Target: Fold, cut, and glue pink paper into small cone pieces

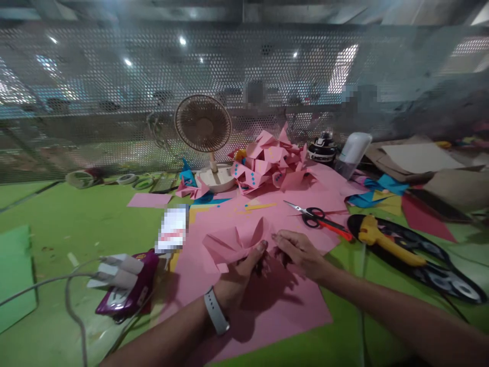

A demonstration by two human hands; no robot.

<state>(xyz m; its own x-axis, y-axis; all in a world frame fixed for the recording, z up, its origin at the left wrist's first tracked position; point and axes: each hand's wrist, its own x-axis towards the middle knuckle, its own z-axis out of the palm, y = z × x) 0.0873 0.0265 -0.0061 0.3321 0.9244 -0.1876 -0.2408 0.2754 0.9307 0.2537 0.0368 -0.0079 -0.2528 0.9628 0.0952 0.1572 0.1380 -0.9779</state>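
Note:
A folded pink paper piece [233,243] is held over the pink paper sheets [301,311] in front of me. My left hand [242,272], with a pale watch band on its wrist, grips it from below, the thumb pressed on its right part. Close by on the right, my right hand [296,251] is closed in a pinch at the paper's right end; what lies between its fingertips is too small to make out. Beyond the hands, black-handled scissors [311,214] rest on the pink sheets beside an orange-red and black tool [334,228].
A small fan [203,125] stands at the back, next to a heap of folded pink paper pieces [271,160]. On the right lies a yellow glue gun [393,244] on a black board. A purple power strip [132,290] with white plugs sits left, its cables running across the green table [49,275].

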